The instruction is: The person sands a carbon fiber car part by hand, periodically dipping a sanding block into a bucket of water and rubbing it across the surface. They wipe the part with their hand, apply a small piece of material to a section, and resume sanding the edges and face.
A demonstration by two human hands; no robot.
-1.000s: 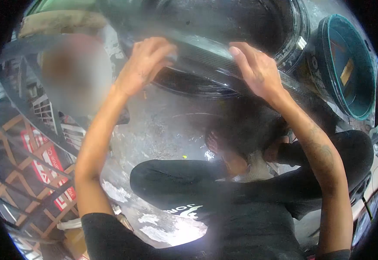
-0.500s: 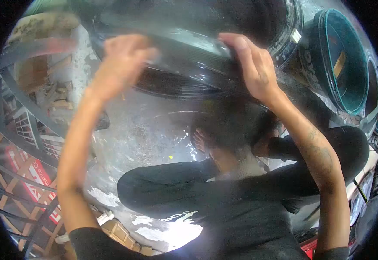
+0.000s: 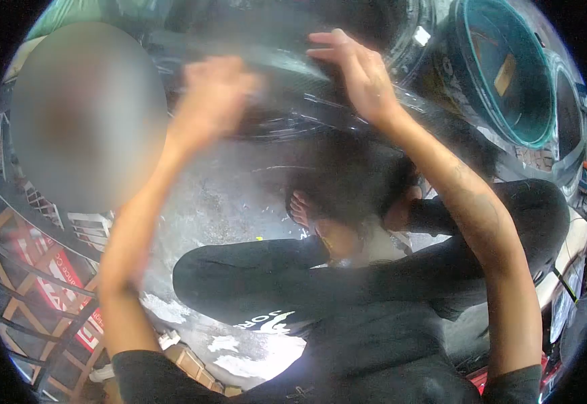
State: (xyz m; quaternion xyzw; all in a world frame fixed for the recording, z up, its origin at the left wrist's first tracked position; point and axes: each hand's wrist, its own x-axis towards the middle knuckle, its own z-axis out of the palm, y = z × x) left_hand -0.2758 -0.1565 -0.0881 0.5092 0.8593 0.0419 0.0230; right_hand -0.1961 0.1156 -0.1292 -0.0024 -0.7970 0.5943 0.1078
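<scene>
A large round piece with a glossy black curved rim (image 3: 307,111) fills the top middle of the head view, and light streaks run along it. My left hand (image 3: 219,91) is over the left part of this rim, smeared by motion, so its fingers do not show clearly. On the right, my right hand (image 3: 360,74) has its fingers stretched out and apart, with the fingertips at the rim's shiny upper surface. A small white piece (image 3: 421,36) shows on the black edge right of that hand.
A teal round tub-like piece (image 3: 465,67) stands at upper right, with a wooden block (image 3: 504,75) inside. Thin curved black strips (image 3: 34,202) and a red box (image 3: 58,283) lie at left. A blurred oval hides the upper left. My crossed legs (image 3: 253,276) rest on the grey floor (image 3: 206,202).
The view has shifted, so the teal piece sits further left. My left hand moved slightly right along the rim. The fingers of my right hand are more spread.
</scene>
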